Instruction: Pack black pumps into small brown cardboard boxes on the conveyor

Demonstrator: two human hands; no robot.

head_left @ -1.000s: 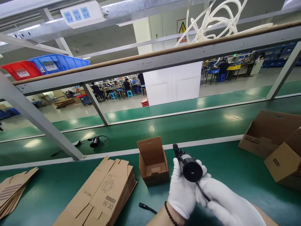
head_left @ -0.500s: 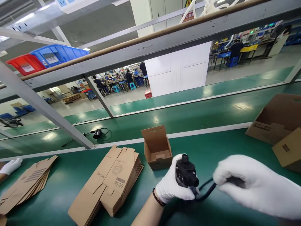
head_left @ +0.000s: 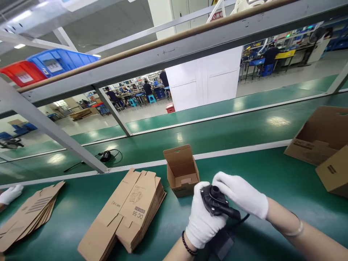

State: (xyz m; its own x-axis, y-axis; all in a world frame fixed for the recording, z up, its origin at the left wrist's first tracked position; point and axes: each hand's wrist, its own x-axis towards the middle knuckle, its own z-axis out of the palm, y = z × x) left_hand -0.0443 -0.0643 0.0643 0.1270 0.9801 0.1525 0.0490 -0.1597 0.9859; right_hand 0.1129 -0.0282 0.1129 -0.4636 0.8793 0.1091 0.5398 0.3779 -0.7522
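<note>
My left hand (head_left: 202, 221), in a white glove, is closed around a small black pump (head_left: 213, 199) with a round port on top and a black cable trailing off to the right. My right hand (head_left: 240, 194), also gloved, rests its curled fingers on the top of the pump beside the port. Just behind the pump stands a small open cardboard box (head_left: 181, 171) with its lid flap up and nothing visible inside.
A stack of flat "DC 56" cartons (head_left: 130, 214) lies to the left, another flat stack (head_left: 28, 214) at far left beside another person's gloved hand (head_left: 9, 194). Open brown boxes (head_left: 322, 141) stand at right. A second black pump (head_left: 104, 156) lies on the green belt behind a slanted metal strut.
My right hand let go of the cable out at the right and came in onto the top of the pump. The pump has tipped so its port faces up.
</note>
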